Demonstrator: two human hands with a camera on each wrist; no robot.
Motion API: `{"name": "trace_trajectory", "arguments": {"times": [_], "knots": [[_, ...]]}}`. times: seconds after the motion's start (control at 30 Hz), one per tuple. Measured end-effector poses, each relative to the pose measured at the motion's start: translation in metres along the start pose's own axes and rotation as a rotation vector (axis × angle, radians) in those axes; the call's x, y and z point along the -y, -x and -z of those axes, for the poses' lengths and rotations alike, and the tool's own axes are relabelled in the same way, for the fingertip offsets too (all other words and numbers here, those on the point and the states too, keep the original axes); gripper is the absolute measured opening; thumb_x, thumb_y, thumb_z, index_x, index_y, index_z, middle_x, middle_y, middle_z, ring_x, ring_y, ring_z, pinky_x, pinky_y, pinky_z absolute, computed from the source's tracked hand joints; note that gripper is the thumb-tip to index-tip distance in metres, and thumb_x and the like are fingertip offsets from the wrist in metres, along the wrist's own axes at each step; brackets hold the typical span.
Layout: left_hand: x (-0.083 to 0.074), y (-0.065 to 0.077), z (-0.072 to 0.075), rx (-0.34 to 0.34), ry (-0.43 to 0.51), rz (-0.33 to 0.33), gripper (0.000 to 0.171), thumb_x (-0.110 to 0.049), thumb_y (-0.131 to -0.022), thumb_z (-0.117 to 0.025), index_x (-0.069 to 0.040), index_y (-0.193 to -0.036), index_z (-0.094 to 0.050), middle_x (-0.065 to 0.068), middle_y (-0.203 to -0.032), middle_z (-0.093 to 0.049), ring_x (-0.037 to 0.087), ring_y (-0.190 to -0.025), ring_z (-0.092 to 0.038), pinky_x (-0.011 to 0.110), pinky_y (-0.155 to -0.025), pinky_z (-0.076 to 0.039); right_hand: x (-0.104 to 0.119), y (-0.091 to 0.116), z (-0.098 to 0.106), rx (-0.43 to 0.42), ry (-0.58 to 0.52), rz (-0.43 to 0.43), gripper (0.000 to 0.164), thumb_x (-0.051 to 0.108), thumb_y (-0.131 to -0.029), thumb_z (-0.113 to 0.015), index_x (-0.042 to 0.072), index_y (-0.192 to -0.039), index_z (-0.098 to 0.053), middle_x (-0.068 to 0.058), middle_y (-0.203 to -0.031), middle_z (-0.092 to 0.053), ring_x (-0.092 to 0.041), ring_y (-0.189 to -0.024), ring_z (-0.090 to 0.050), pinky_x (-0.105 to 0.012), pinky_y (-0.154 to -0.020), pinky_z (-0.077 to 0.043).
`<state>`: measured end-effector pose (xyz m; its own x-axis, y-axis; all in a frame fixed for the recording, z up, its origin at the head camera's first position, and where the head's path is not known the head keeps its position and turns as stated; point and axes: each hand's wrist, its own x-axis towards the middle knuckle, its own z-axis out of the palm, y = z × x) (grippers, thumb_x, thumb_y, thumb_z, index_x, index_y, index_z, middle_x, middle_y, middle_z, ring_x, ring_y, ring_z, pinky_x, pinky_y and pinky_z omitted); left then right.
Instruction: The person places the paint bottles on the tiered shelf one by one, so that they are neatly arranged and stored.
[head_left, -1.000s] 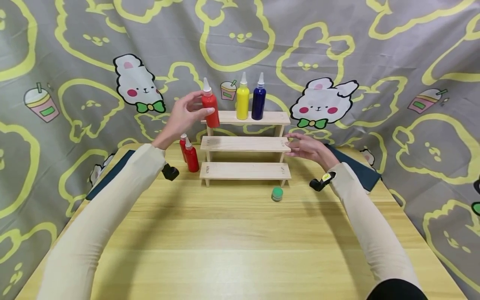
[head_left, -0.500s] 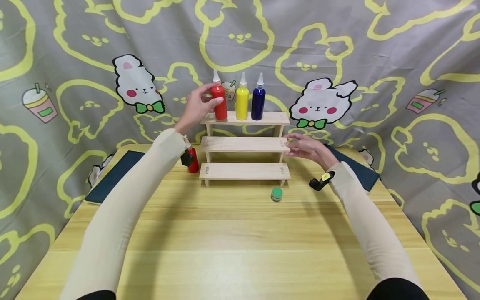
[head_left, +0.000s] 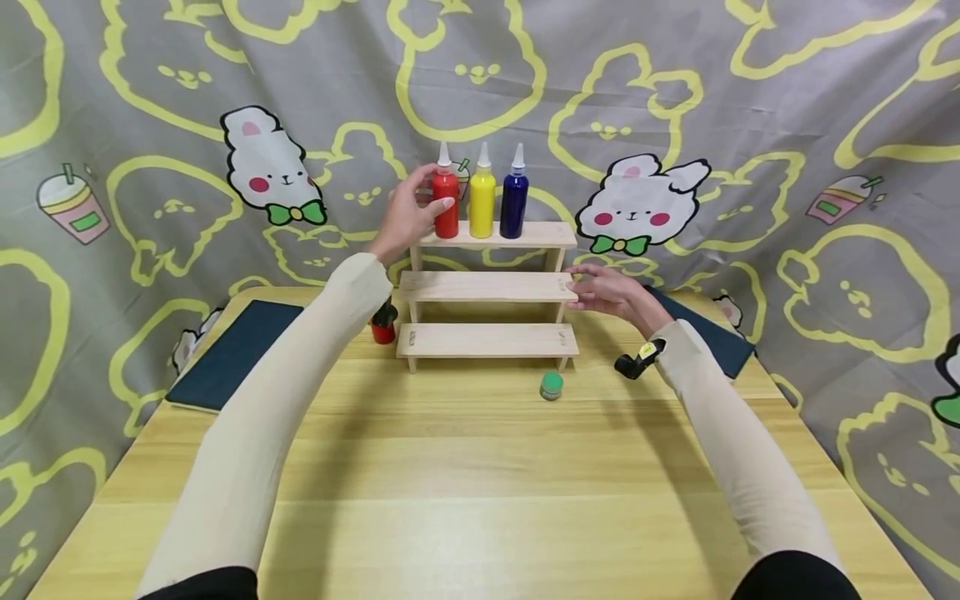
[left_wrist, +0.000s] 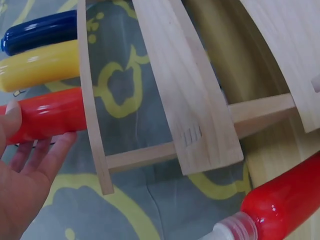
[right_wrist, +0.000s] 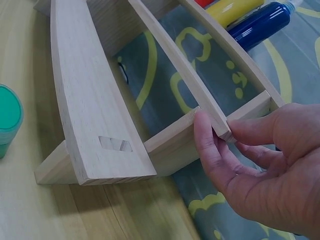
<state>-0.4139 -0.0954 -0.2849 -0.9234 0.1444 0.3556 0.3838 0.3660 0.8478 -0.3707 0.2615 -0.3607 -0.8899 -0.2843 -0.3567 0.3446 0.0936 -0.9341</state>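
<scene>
While the left hand (head_left: pixel 409 214) curls round a red bottle (head_left: pixel 446 187), the right hand (right_wrist: pixel 267 162) pinches the middle shelf's edge (right_wrist: pixel 217 121).

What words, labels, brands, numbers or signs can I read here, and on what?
None can be read.
Top red bottle, yellow bottle, blue bottle: no lettering shows.
Yellow patch on right wrist camera: too small to read.
Jar: too small to tell.
Cloth: drawings, no letters seen.

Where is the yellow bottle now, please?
In the head view, the yellow bottle stands on the wooden rack's top tier, right of the red bottle in the left hand and left of the blue bottle.
</scene>
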Motion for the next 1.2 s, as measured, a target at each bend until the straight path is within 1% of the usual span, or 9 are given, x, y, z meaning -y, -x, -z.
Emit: {"name": "trace_trajectory", "arguments": {"times": [0.1, 0.2, 0.37, 0.47, 0.57, 0.83, 0.9, 1.07, 1.2], "knots": [[0.001, 0.000, 0.000, 0.006, 0.008, 0.002, 0.059, -0.010, -0.101, -0.070, -0.017, -0.156, -0.048, 0.014, -0.145, -0.058, 0.033, -0.124, -0.061, 0.044, -0.108, -0.054, -0.001, -0.001, 0.000, -0.005, -0.008, -0.006, 0.058, 0.001, -0.110, -0.047, 0.004, -0.162, -0.023, -0.014, -0.127, -0.048, -0.014, -0.088, -0.069, -0.027, -0.085, -0.062], [0.002, -0.001, -0.002, -0.001, 0.029, -0.022, 0.055, -0.007, -0.100, -0.070, -0.017, -0.152, -0.052, 0.014, -0.144, -0.059, 0.034, -0.122, -0.063, 0.045, -0.108, -0.054, -0.001, 0.000, 0.001, -0.002, 0.004, 0.003, 0.060, 0.001, -0.110, -0.046, 0.003, -0.163, -0.021, -0.013, -0.126, -0.048, -0.013, -0.088, -0.068, -0.026, -0.087, -0.061], [0.002, -0.001, -0.004, -0.007, 0.045, -0.030, 0.053, -0.007, -0.100, -0.070, -0.019, -0.150, -0.055, 0.013, -0.143, -0.060, 0.033, -0.122, -0.064, 0.044, -0.107, -0.055, -0.001, 0.001, 0.002, -0.006, 0.009, 0.011, 0.060, 0.000, -0.110, -0.046, 0.003, -0.164, -0.021, -0.012, -0.124, -0.049, -0.012, -0.087, -0.068, -0.025, -0.084, -0.061], [0.002, -0.001, -0.004, 0.001, 0.045, -0.021, 0.054, -0.008, -0.101, -0.070, -0.020, -0.151, -0.054, 0.012, -0.144, -0.060, 0.032, -0.123, -0.063, 0.043, -0.107, -0.054, -0.001, 0.001, 0.002, -0.010, 0.006, 0.003, 0.059, 0.001, -0.110, -0.047, 0.003, -0.163, -0.022, -0.012, -0.124, -0.049, -0.012, -0.087, -0.069, -0.026, -0.085, -0.061], [0.002, -0.001, -0.003, 0.006, 0.039, -0.018, 0.055, -0.008, -0.101, -0.070, -0.019, -0.152, -0.052, 0.013, -0.145, -0.059, 0.033, -0.124, -0.062, 0.044, -0.109, -0.053, -0.001, 0.000, 0.002, -0.010, 0.012, -0.004, 0.059, 0.002, -0.110, -0.048, 0.004, -0.163, -0.022, -0.012, -0.124, -0.049, -0.012, -0.087, -0.068, -0.028, -0.091, -0.061], [-0.005, -0.002, 0.004, 0.047, -0.014, 0.041, 0.063, -0.013, -0.102, -0.069, -0.019, -0.159, -0.043, 0.014, -0.147, -0.057, 0.033, -0.128, -0.061, 0.044, -0.109, -0.053, 0.000, 0.000, 0.002, -0.004, 0.014, -0.010, 0.061, 0.002, -0.110, -0.048, 0.004, -0.164, -0.022, -0.012, -0.125, -0.049, -0.013, -0.087, -0.069, -0.028, -0.090, -0.061], [-0.007, -0.002, 0.006, 0.053, -0.011, 0.045, 0.064, -0.012, -0.101, -0.070, -0.018, -0.159, -0.043, 0.014, -0.148, -0.056, 0.034, -0.128, -0.061, 0.044, -0.109, -0.053, 0.000, 0.000, 0.002, -0.004, 0.013, -0.011, 0.061, 0.002, -0.110, -0.048, 0.004, -0.164, -0.022, -0.013, -0.125, -0.049, -0.013, -0.087, -0.069, -0.027, -0.089, -0.061], [-0.012, -0.001, 0.013, 0.059, 0.007, 0.069, 0.063, -0.012, -0.101, -0.071, -0.018, -0.157, -0.043, 0.013, -0.150, -0.053, 0.033, -0.129, -0.058, 0.043, -0.108, -0.054, 0.000, -0.001, 0.001, -0.007, 0.020, -0.012, 0.061, 0.002, -0.110, -0.049, 0.005, -0.164, -0.022, -0.013, -0.127, -0.048, -0.013, -0.088, -0.069, -0.029, -0.093, -0.060], [-0.015, 0.002, 0.017, 0.053, 0.007, 0.076, 0.063, -0.013, -0.101, -0.071, -0.019, -0.157, -0.042, 0.012, -0.151, -0.053, 0.031, -0.131, -0.058, 0.041, -0.107, -0.054, 0.000, -0.001, 0.001, -0.018, 0.017, -0.015, 0.060, 0.002, -0.110, -0.048, 0.005, -0.164, -0.023, -0.013, -0.126, -0.049, -0.013, -0.086, -0.069, -0.026, -0.087, -0.061]]}}
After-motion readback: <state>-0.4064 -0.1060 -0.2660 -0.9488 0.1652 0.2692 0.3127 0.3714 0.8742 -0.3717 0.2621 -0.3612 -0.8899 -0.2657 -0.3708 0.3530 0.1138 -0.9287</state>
